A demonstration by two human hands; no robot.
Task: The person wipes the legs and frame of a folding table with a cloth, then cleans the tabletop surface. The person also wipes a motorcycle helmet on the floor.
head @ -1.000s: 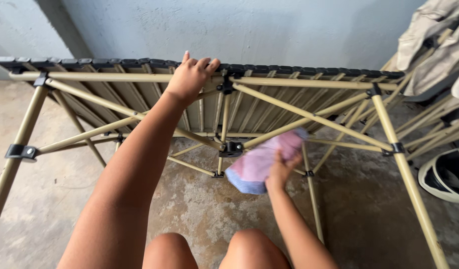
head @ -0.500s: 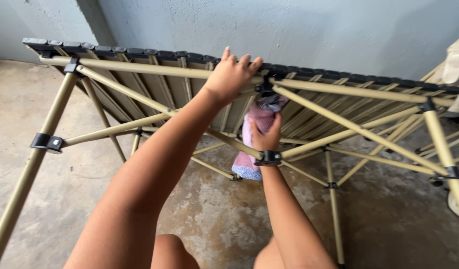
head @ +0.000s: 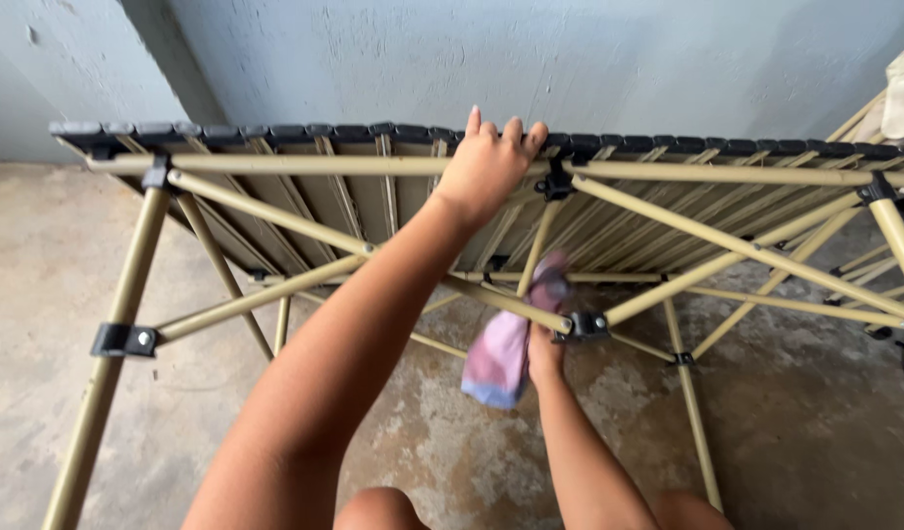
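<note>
Left hand (head: 489, 169) grips the tan metal folding table frame's (head: 275, 165) top rail (frame centre); right hand (head: 544, 351) clutches a pink-and-blue cloth (head: 499, 355) below

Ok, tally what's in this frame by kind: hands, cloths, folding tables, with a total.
Hands: 2, the left hand gripping the top edge of the table, the right hand holding the cloth.
Cloths: 1, the pink and blue cloth.
Folding tables: 1, the tan folding table tipped on its side.
Total: 4.

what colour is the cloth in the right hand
The cloth in the right hand is pink with a light blue edge, in the head view.
</note>
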